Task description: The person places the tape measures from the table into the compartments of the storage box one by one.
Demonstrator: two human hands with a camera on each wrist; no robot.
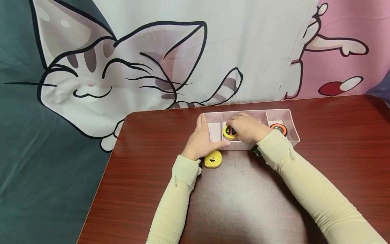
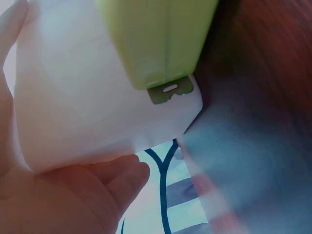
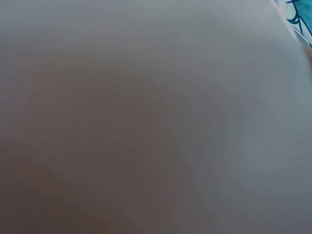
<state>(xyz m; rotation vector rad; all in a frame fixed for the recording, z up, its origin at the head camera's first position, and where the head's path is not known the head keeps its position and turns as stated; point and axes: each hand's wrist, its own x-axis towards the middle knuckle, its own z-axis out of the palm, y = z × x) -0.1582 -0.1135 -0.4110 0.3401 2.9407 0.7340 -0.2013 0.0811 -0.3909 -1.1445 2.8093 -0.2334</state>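
In the head view, a pale pink divided box (image 1: 286, 117) stands near the table's back edge. My left hand (image 1: 199, 139) lies around its front left corner, straight fingers along the end wall and thumb on the front rim. My right hand (image 1: 248, 128) reaches into the middle compartment and pinches a round yellow tape measure (image 1: 230, 132) with a black label. An orange tape measure (image 1: 279, 128) sits in the right compartment, partly behind my right sleeve. Before the box lies a second yellow tape measure (image 1: 213, 159); its metal hook (image 2: 170, 91) shows in the left wrist view.
The box rests on a reddish-brown wooden table (image 1: 146, 169) with rounded back corners. Behind it hangs a cloth (image 1: 259, 44) printed with cartoon cats. The right wrist view is mostly filled by a blurred pale surface.
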